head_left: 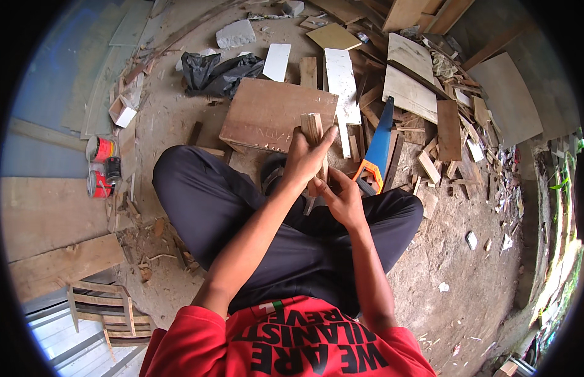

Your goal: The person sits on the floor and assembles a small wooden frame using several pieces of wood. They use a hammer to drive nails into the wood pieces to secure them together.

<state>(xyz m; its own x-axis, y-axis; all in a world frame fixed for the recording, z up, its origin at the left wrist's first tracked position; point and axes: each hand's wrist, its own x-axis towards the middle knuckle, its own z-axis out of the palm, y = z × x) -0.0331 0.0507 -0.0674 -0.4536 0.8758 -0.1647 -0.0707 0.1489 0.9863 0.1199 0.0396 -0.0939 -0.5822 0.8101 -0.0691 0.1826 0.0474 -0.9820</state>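
My left hand is wrapped round a short bundle of wooden strips, its thumb on the right side. The bundle stands roughly lengthwise in front of me, above my lap. Lower down, my right hand is closed on the near end of the same strips, with thumb and fingers pinching there. A narrow piece sticks out below the hands; I cannot tell whether it belongs to the bundle. Just right of the hands is a handsaw with a blue blade and orange handle, its tip pointing away from me.
A brown wooden box stands ahead of my crossed legs. Black plastic bags lie behind it. Boards, offcuts and a white panel pile up at the far right. Paint cans stand at the left, with a slatted wooden piece nearer.
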